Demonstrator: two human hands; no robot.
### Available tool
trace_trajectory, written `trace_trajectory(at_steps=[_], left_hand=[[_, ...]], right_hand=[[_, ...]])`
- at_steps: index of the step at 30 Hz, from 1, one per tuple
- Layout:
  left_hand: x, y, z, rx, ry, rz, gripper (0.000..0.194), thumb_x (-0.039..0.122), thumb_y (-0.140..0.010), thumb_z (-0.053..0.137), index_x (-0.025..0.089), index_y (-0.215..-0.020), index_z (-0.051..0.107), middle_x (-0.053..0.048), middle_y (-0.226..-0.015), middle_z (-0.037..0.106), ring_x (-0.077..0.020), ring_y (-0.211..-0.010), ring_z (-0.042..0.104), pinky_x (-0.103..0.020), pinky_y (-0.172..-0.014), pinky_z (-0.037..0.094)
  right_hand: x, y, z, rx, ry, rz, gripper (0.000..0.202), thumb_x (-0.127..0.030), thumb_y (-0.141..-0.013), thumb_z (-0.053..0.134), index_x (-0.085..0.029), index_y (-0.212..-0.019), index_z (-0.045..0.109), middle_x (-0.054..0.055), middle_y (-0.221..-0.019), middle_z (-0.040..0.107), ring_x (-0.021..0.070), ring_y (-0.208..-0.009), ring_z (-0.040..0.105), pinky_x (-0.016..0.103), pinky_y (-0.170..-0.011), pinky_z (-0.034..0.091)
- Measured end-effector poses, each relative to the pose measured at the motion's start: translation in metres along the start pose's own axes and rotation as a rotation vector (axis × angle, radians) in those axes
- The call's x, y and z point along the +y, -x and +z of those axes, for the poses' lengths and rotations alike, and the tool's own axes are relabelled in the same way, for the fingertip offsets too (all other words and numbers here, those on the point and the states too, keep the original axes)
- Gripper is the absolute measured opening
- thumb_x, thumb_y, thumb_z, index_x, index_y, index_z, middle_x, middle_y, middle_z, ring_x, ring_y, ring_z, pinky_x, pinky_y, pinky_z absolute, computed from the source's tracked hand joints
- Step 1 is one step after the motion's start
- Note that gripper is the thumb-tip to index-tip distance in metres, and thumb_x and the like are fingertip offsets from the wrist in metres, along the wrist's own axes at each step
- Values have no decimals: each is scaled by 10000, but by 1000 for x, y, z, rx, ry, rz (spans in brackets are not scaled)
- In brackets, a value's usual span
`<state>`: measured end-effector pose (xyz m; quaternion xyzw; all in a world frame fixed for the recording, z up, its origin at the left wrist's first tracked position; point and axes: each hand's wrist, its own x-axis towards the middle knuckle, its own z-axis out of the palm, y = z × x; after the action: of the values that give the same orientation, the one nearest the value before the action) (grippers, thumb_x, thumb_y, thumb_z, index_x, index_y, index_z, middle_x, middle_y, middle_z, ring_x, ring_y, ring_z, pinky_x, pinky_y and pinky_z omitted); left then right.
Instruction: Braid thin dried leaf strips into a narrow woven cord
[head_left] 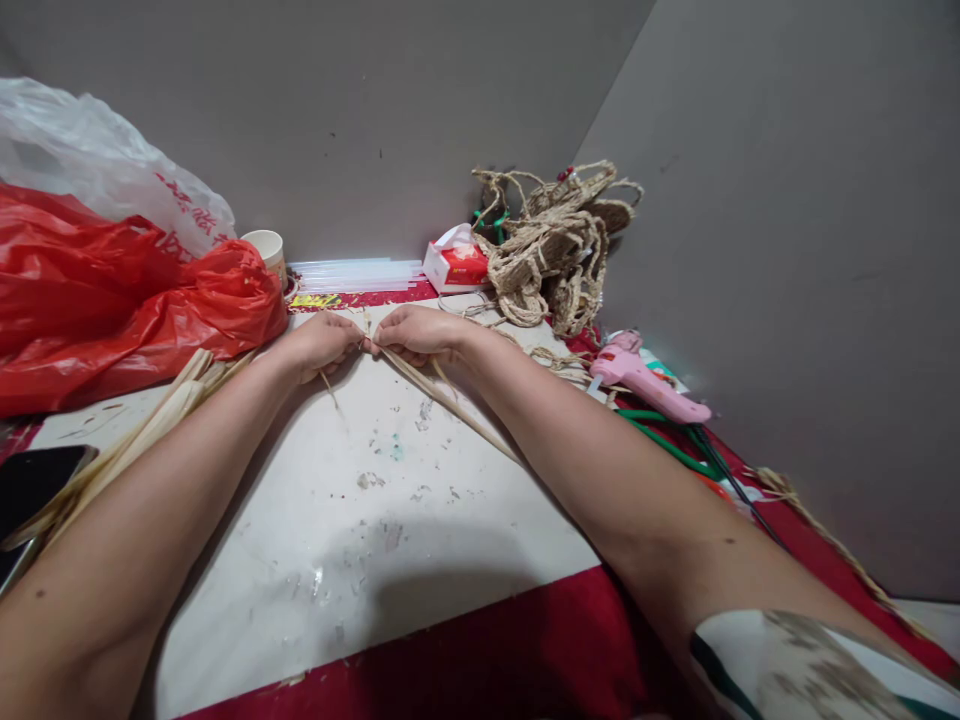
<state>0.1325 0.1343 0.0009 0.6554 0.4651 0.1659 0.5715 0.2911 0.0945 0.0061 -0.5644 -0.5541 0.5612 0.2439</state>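
My left hand [321, 343] and my right hand [420, 334] meet at the far middle of a white board [352, 520], fingers pinched together on thin pale straw strips [450, 402]. The strips run from my fingertips back toward me under my right forearm. A short strand [330, 388] hangs below my left hand. A bundle of wider dry leaf strips [150, 425] lies along my left forearm on the board's left side.
Red plastic bag [112, 300] and a clear bag [105, 160] sit at the left, a paper cup [266, 248] behind them. Woven rope pile [551, 250], tissue box [456, 265] and glue sticks [352, 274] at the back. Pink glue gun [645, 375] at the right. Phone [30, 490] at far left.
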Motion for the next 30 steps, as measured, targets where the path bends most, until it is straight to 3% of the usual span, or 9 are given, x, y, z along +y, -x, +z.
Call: trace_trajectory(at_steps=[4,8,10,16,18,20,25,27,30], left_hand=[[-1,-3,1,-6,-14,-9,269,183,-859,515,135,-599,564,76,-393,266,-36,-320,187,-235,-377,105],[0,-4,2,-2,23,-24,344,117,-842,509,157,-513,421,67,-391,299,-27,-318,221,-224,-378,119],[0,-4,4,9,34,-40,327,99,-831,508,156,-520,424,67,-392,307,-28,-316,231,-220,-375,122],[1,-3,6,36,53,-44,244,100,-778,540,141,-544,486,67,-384,312,-27,-319,227,-206,-369,118],[0,-3,5,30,87,-43,224,99,-753,545,141,-541,487,73,-381,291,-26,-320,209,-200,-367,111],[-1,-3,3,13,147,-51,216,90,-722,541,147,-526,469,77,-382,273,-25,-321,197,-196,-364,103],[-7,-3,2,-4,291,-55,271,103,-670,545,181,-486,363,80,-391,255,-28,-327,193,-196,-365,89],[-9,-3,2,14,295,-38,249,100,-665,557,175,-497,388,79,-393,274,-29,-333,214,-191,-373,111],[-8,-1,1,-2,295,-48,222,108,-671,589,163,-525,431,83,-402,283,-25,-343,214,-185,-383,131]], right_hand=[[-1,0,8,130,226,-76,188,-100,-860,484,-122,-700,580,-75,-414,324,53,-358,249,211,-384,169],[-5,2,10,237,511,-148,134,-100,-810,552,-95,-706,636,-27,-540,487,60,-499,380,197,-483,263],[-7,4,7,258,593,-145,115,-123,-798,572,-92,-726,656,-9,-589,528,73,-548,419,202,-516,288],[-11,9,-5,212,512,-57,182,-164,-832,500,-122,-738,649,-40,-441,366,79,-398,301,235,-438,227],[-13,11,1,169,453,-80,207,-176,-850,470,-126,-728,630,-44,-441,350,77,-390,295,229,-432,231],[-16,11,11,129,471,-109,214,-166,-843,466,-123,-710,628,-25,-485,430,76,-424,349,218,-455,275],[-21,16,40,181,728,-150,165,-110,-784,484,-107,-715,634,48,-675,621,108,-588,506,207,-550,357],[-24,22,43,73,751,-156,167,-120,-787,479,-114,-709,627,36,-610,606,112,-545,516,214,-539,370],[-30,30,32,-219,633,-120,217,-203,-851,476,-128,-699,611,-4,-476,544,102,-435,503,213,-496,389]])
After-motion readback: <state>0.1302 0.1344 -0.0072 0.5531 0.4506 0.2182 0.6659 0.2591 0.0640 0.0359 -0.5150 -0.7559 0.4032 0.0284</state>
